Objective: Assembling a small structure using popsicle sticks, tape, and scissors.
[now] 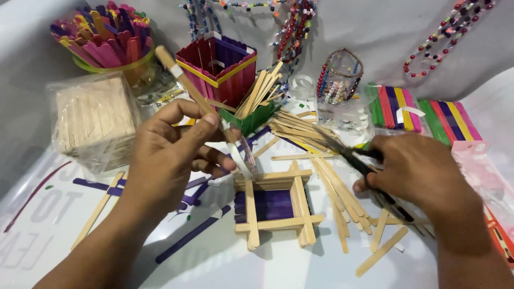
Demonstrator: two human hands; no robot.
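My left hand (171,147) grips a plain wooden craft stick (184,80) that slants up to the left, with a strip of white tape (243,163) hanging from its lower end. My right hand (415,171) holds black-handled scissors (342,150), blades pointing left toward the tape. Between the hands, on the white table, lies a small square frame of stacked wooden sticks (276,206) with a purple stick floor.
Loose wooden sticks (342,198) lie beside the frame. A wrapped block of plain sticks (96,120) and a cup of coloured sticks (110,37) stand at the left. A red-purple stick box (217,67), bead strings (452,29) and packs of coloured sticks (423,109) are behind.
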